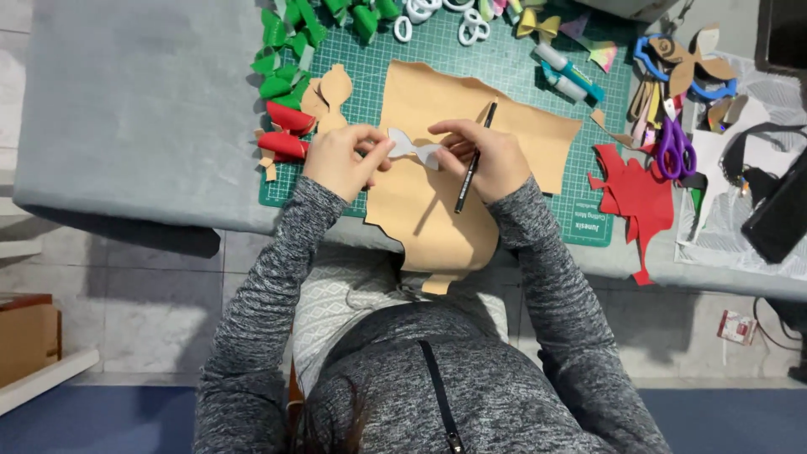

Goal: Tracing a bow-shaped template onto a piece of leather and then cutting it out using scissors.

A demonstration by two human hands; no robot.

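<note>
Hands meet over the tan sheet (437, 168): left hand (340, 160) pinches one end of the white bow-shaped template (414, 148), right hand (487, 155) pinches the other, black pen (473, 164) tucked between its fingers, wrists bent inward.

Grey-covered table (126, 126) over pale tiled floor (143, 311) — blue mat (101, 420) below

Both forearms reach up frame, grey-sleeved, converging at centre. Left hand (340, 160): fingers curled, pinching toward right. Right hand (487, 155): fingers bent, pinching toward left. Hands near, apart.
</note>
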